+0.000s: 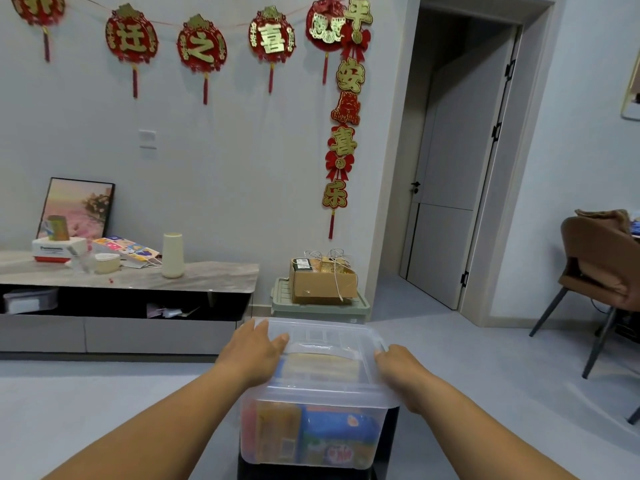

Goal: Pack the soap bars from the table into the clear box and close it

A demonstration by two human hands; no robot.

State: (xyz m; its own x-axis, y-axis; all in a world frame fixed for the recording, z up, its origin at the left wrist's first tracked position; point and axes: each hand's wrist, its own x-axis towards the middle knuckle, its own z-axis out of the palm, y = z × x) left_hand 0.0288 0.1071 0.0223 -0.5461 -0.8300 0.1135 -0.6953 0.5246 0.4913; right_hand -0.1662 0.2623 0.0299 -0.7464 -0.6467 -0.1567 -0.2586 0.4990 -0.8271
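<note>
Left hand rests atop clear box; right hand grips side.

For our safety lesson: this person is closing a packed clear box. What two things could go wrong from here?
1. The clear box sits on a narrow dark stand; uneven pressing by the left hand on the lid might tip it.
2. The right hand grips the lid's edge, so its fingers could get pinched as it snaps shut.

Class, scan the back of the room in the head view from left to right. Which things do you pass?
Framed picture → cream canister → cardboard box → grey door → brown chair.
</note>
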